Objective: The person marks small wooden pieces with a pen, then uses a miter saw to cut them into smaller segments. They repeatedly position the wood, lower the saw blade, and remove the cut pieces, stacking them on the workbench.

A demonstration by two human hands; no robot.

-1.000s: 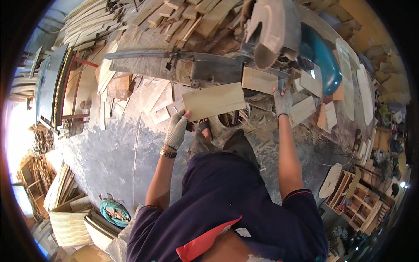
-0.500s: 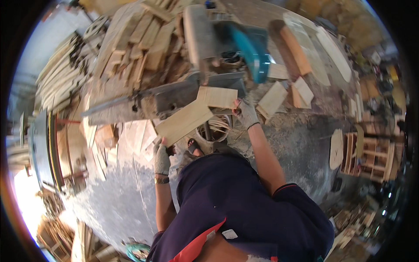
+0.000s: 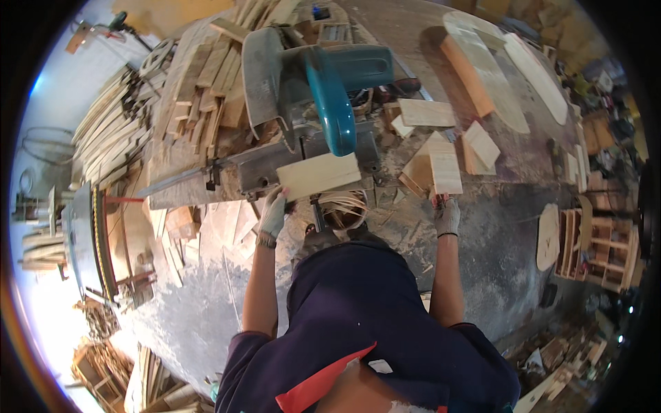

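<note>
Pale-gloved left hand (image 3: 273, 215) grips one end of a pale rectangular wooden board (image 3: 319, 176) below the teal-and-grey power saw (image 3: 329, 103), right hand (image 3: 447, 217) grasping a smaller pale wooden block (image 3: 446, 172), and one-ended support could let the board tip.

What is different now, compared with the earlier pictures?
The right hand has carried the small board rightward, away from the saw, to the loose pieces. Nothing was let go. The left hand still holds the long board by its left end; the loose pieces lie as before.
</note>
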